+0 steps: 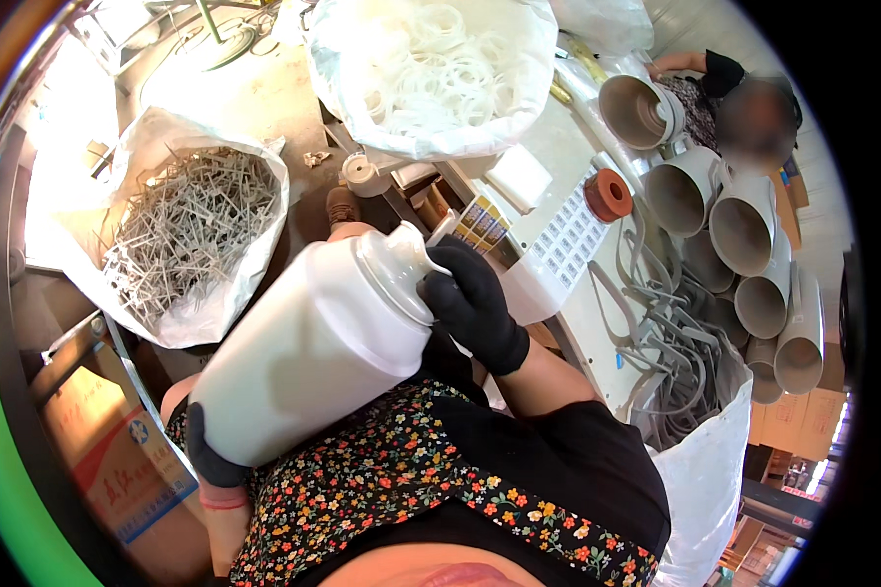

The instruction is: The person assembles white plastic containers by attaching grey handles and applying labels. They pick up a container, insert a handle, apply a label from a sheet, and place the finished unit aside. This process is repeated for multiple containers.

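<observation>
A large white jug (308, 352) is held tilted across the lap, its base at 7 o'clock and its spout at 1 o'clock. The base is cupped by the gloved left hand (210, 455), whose grip is clenched on the jug from beneath; the right hand (475, 308), also gloved in black, is closed on the lid (396, 269) at the neck. The jug rests on no surface, so its weight is carried by the two grips alone. A slip is judged likely if the left grip is loosened, since the smooth body offers little purchase and the floor lies below. If the lid is forced askew, it could be jammed or cracked. A sack of grey clips (191, 230) stands open at 10 o'clock and could be knocked by the swinging base.
</observation>
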`<state>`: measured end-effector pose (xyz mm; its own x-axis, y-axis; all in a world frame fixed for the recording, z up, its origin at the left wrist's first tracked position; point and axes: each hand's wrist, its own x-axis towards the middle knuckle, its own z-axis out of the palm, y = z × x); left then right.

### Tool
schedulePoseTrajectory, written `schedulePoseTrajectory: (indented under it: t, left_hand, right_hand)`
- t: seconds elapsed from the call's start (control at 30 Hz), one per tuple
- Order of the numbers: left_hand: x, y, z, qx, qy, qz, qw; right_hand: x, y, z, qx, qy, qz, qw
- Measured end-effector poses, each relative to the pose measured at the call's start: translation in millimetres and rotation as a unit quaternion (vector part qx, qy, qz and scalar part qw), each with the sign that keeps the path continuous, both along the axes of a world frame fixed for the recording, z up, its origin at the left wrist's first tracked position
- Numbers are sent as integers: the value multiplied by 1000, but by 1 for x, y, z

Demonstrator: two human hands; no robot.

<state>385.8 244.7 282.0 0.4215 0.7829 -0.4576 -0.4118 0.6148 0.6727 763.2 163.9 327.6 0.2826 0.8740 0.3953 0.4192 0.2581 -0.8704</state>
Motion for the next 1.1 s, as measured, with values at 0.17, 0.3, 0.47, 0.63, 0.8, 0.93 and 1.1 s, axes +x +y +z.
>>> schedulePoseTrajectory:
  t: [0.17, 0.3, 0.47, 0.63, 0.8, 0.93, 1.1]
  left_hand:
    - [20, -12, 11, -84, -78, -16, 993]
    - [7, -12, 4, -151, -122, 14, 981]
    - [-10, -11, -12, -135, -154, 26, 979]
    - [-17, 9, -28, -57, -146, 33, 987]
    - [-58, 102, -85, 491, 288, 111, 815]
    - [-31, 98, -13, 642, 379, 188, 640]
    - [-10, 51, 17, 511, 296, 138, 795]
  right_hand:
    - [-35, -1, -6, -73, 90, -109, 987]
    - [-26, 3, -8, -104, 19, -83, 991]
    - [-37, 8, 17, -237, 75, -29, 968]
    - [-43, 29, 23, -119, -43, 30, 991]
    - [-87, 108, 56, 196, -261, 14, 945]
    - [-118, 146, 81, 293, -285, 10, 912]
    - [-119, 153, 63, 284, -284, 51, 915]
